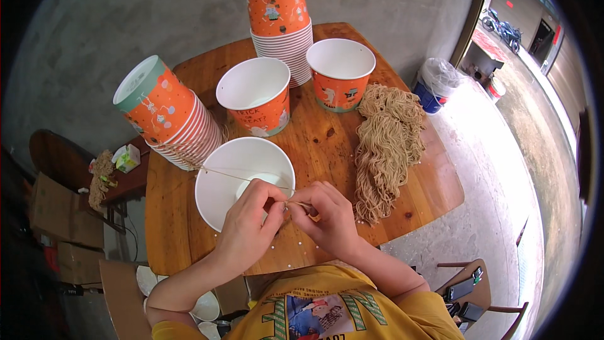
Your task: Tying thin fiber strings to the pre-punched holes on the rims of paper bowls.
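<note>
My left hand (250,221) and my right hand (327,215) meet at the near side of a white-lined paper bucket (217,179). Fingertips of both pinch a thin tan string (221,172), which runs left across the bucket's mouth toward a leaning stack of buckets. Whatever knot or small part lies between the fingers is too small to make out. Right of my hands lies a thick, wavy bundle of the same tan string (387,151). Two upright orange buckets, one at centre (259,116) and one farther right (340,91), stand behind.
Upside-down orange-and-green buckets form a left stack (165,110) and a taller back stack (278,16) on the wooden table (314,138). Tiny white bits dot its near edge. A chair (475,283) holding dark items is at lower right; a lined blue bin (431,91) stands beyond.
</note>
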{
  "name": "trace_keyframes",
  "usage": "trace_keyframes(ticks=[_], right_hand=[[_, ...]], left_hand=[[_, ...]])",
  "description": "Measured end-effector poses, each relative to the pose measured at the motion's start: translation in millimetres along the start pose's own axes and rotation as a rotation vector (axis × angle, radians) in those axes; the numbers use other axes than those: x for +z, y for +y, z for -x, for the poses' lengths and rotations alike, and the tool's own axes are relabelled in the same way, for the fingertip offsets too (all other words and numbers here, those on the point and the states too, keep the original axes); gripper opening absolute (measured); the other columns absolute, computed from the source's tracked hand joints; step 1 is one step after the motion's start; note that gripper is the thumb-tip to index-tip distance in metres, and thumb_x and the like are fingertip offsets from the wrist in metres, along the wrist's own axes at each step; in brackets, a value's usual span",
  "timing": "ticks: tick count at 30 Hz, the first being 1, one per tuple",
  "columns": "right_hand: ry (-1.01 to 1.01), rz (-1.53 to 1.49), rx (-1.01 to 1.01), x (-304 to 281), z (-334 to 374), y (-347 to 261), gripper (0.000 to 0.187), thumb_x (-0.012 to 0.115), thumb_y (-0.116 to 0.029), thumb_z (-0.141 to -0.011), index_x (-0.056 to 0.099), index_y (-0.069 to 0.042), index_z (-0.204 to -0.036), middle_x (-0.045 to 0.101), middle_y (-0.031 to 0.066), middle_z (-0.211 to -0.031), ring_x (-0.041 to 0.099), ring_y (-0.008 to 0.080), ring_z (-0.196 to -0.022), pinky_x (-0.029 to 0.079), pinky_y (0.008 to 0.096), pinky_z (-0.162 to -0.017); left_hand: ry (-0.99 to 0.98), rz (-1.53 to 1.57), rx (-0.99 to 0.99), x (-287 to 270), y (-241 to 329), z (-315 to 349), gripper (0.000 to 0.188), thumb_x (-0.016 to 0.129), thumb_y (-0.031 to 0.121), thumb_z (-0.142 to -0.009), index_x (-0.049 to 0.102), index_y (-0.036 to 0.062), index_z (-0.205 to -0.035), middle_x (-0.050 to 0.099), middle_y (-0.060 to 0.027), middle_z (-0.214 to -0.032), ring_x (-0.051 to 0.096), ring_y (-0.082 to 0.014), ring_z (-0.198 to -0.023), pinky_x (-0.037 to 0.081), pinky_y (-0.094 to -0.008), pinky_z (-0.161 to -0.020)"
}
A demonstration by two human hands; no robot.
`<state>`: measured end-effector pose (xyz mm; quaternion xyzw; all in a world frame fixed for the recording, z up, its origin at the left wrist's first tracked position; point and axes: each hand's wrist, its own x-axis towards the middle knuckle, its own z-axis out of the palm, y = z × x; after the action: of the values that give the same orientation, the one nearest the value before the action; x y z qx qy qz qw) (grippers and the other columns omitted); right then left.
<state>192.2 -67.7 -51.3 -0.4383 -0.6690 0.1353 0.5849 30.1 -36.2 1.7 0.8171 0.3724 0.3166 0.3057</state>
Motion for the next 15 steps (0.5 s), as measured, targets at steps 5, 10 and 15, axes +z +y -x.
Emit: trace_keyframes(ticks=[5,10,15], right_hand=[[0.008,-0.036,0.044,-1,2,1,0.014,0.069,0.000,-0.079,0.061,-0.006,-0.090,0.059,0.0043,-0.078,0.054,0.0152,-0.063,0.044,0.0261,-0.055],[-0.041,-0.104,0.210,-4,2,-2,0.012,0.067,-0.002,-0.083,0.060,-0.004,-0.092,0.061,0.0081,-0.084,0.060,0.0212,-0.073,0.050,0.0300,-0.059],[-0.051,-0.168,0.250,-4,2,0,0.010,0.065,-0.002,-0.085,0.060,-0.003,-0.094,0.060,0.0073,-0.084,0.059,0.0179,-0.072,0.050,0.0278,-0.059]], left_hand=[[-0.028,0.134,-0.128,-1,3,-2,0.011,0.058,0.001,-0.089,0.050,0.0017,-0.097,0.059,-0.0088,-0.085,0.063,-0.0190,-0.076,0.050,-0.0317,-0.070],[-0.079,0.276,-0.209,-1,-8,-4,0.013,0.057,-0.002,-0.090,0.050,0.0032,-0.099,0.057,-0.0015,-0.090,0.056,-0.0073,-0.084,0.047,-0.0241,-0.078],[-0.082,0.506,-0.249,-3,-11,-7,0.013,0.058,0.000,-0.090,0.051,0.0040,-0.101,0.057,0.0007,-0.089,0.055,-0.0061,-0.082,0.046,-0.0226,-0.075]])
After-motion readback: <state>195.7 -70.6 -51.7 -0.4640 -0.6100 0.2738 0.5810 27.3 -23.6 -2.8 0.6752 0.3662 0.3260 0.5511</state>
